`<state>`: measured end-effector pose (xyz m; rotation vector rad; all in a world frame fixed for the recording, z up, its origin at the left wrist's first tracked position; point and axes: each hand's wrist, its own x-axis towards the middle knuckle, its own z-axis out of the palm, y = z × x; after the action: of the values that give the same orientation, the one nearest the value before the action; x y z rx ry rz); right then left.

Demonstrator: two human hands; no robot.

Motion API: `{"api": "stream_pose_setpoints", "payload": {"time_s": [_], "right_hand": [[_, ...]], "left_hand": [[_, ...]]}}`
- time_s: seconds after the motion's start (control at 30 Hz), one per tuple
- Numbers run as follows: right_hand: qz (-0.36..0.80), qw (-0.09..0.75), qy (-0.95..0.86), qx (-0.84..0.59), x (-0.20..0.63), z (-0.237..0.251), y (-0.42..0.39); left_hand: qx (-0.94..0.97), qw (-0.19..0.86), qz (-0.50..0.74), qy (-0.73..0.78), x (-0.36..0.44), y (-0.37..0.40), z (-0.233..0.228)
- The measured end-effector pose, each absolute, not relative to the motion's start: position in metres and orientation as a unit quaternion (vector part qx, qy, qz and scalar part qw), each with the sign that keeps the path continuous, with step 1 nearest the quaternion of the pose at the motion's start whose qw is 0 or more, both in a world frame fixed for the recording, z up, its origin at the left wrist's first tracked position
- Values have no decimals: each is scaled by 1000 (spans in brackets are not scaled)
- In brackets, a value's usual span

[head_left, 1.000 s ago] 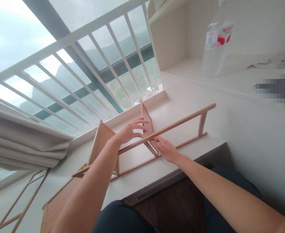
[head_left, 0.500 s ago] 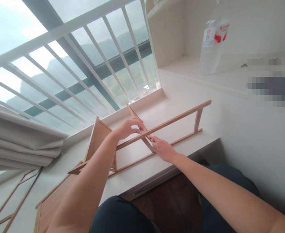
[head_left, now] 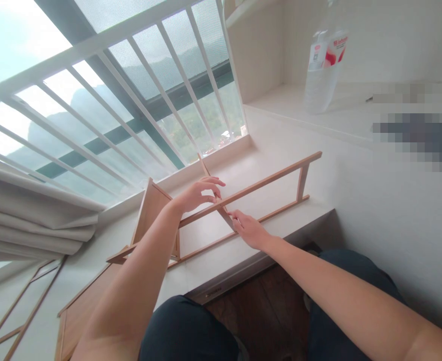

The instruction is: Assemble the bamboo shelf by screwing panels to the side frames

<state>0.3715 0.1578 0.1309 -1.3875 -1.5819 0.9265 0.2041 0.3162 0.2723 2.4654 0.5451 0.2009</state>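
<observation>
A light-brown wooden frame (head_left: pixel 269 183) with long rails and short cross-pieces lies on the white ledge. My left hand (head_left: pixel 196 194) is at its upper rail, thumb and fingers curled around a narrow wooden slat (head_left: pixel 203 165) that meets the rail there. The index finger stretches out past the slat. On the near side of the same joint is my right hand (head_left: pixel 251 231), its thumb and forefinger pinched together. What lies between those fingertips is too small to make out. A wooden panel (head_left: pixel 149 210) stands at the frame's left end, partly behind my left forearm.
A clear plastic bottle (head_left: pixel 322 75) stands on the shelf (head_left: pixel 273 103) at the upper right. White window railings (head_left: pixel 108 42) run behind the ledge (head_left: pixel 206 258). A grey curtain (head_left: pixel 36 215) hangs at the left, above another wooden frame (head_left: pixel 21 326). My knees are below the ledge's edge.
My left hand's fingers have lifted and straightened slightly at the joint. My right hand has shifted a little to the left. The whole view has moved slightly.
</observation>
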Motion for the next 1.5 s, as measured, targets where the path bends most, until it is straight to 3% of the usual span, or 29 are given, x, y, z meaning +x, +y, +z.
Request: {"api": "stream_pose_setpoints", "payload": {"time_s": [0.3,0.73,1.5], "right_hand": [[324,397,-655,-556,376,127,156],[260,570,-607,-489,385,157,141],[284,653,-531,-460,364,174,150]], "left_hand": [[923,314,85,206,203,318,273],[923,306,120,200,208,310,274],[926,315,107,177,206,314,271]]}}
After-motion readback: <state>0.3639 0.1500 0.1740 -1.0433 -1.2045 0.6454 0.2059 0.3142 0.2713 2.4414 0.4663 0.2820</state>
